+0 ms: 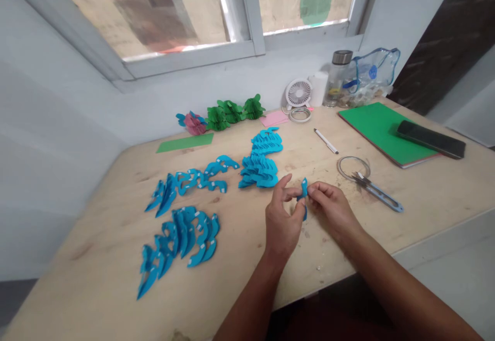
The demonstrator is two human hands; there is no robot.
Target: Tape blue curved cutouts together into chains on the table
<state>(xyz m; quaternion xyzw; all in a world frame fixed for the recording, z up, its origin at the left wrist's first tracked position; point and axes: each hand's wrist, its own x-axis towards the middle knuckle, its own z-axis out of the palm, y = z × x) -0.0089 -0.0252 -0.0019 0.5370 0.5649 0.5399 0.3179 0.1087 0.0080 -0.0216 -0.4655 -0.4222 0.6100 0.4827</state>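
Note:
Between thumb and fingers, my left hand (283,222) pinches a small folded blue paper cutout (304,189) above the near part of the table. My right hand (333,206) is closed, thumb and fingertips pressed together at the cutout's right edge; whatever lies between them is hidden. Just beyond my hands is a stack of folded blue cutouts (258,171), with another bunch (266,141) behind it. To the left, curved blue cutouts with small white patches lie in a far row (187,181) and a near row (181,235).
Thread snips (381,194) and a wire coil (353,168) lie right of my hands. Farther off are a white pen (326,141), a green folder (381,124), a phone (431,139), a small fan (299,92), a bottle (334,80) and green paper shapes (231,112).

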